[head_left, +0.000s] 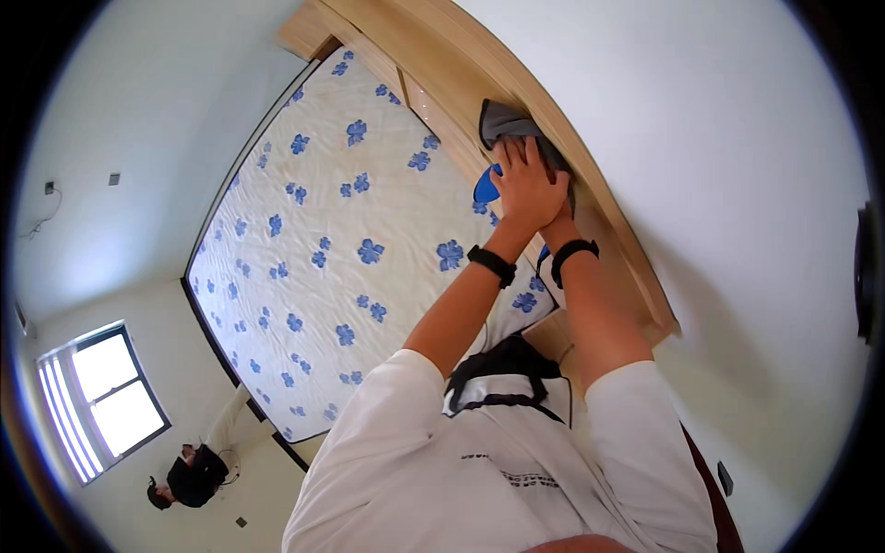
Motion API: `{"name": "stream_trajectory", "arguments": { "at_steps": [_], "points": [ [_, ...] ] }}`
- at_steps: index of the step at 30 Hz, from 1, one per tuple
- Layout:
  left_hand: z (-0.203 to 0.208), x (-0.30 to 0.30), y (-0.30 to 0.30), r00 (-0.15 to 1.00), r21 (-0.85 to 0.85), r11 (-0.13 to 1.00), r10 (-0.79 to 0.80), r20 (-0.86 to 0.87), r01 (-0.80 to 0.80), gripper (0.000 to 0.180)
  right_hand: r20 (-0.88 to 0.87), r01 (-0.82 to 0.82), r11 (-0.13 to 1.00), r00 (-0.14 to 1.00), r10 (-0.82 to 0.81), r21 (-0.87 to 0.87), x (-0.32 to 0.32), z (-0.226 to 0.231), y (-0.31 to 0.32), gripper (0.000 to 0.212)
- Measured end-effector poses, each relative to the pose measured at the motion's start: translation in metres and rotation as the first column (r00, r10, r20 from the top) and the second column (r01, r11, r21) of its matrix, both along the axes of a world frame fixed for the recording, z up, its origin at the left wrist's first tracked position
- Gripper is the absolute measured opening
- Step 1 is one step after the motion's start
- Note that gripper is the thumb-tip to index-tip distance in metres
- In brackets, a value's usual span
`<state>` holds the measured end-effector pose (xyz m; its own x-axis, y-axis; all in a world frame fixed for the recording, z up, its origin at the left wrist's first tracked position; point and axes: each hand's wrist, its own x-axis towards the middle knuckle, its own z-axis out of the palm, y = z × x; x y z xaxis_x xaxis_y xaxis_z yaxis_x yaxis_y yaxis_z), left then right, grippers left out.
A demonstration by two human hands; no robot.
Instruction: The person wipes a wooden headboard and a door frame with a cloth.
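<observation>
Both my arms stretch out over the wooden headboard ledge. My left hand lies with fingers spread on a dark grey cloth item and presses down on it. My right hand is under and beside the left one, its fingers mostly hidden, so its grip does not show. A rounded blue piece pokes out just left of my left hand; whether it belongs to the grey item I cannot tell. Another small bit of blue shows below, between my wrists. Each wrist wears a black band.
A mattress with blue flowers fills the left side, against the wooden headboard. A white wall rises close on the right. At the far lower left, a person in dark clothes is near a window.
</observation>
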<state>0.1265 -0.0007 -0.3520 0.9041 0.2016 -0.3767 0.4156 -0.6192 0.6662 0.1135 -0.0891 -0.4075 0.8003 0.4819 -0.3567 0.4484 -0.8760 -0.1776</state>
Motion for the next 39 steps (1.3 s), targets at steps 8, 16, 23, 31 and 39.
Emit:
{"name": "stream_trajectory", "arguments": {
  "at_steps": [8, 16, 23, 31, 39],
  "points": [
    [-0.006, 0.003, 0.023, 0.994, 0.035, 0.994, 0.101, 0.047, -0.103, 0.074, 0.264, -0.105, 0.994, 0.958, 0.109, -0.030, 0.010, 0.017, 0.037, 0.066],
    [-0.058, 0.034, 0.061, 0.990, 0.067, 0.993, 0.087, 0.112, -0.095, 0.056, 0.188, -0.015, 0.998, 0.982, 0.002, 0.067, 0.041, -0.047, 0.078, 0.061],
    [-0.076, 0.004, 0.088, 0.926, 0.159, 0.984, 0.017, 0.378, -0.083, 0.047, 0.347, -0.055, 0.997, 0.937, 0.034, 0.053, 0.018, -0.039, 0.106, 0.050],
    [-0.045, -0.008, 0.055, 0.968, 0.114, 0.991, -0.090, 0.236, 0.065, 0.039, 0.082, 0.253, 0.910, 0.952, -0.294, 0.328, -0.014, -0.028, 0.078, 0.031],
    [-0.040, -0.020, 0.045, 0.922, 0.088, 0.961, -0.277, 0.271, 0.263, 0.037, 0.109, 0.358, 0.627, 0.807, -0.581, 0.692, -0.021, -0.035, 0.080, 0.026]
  ]
}}
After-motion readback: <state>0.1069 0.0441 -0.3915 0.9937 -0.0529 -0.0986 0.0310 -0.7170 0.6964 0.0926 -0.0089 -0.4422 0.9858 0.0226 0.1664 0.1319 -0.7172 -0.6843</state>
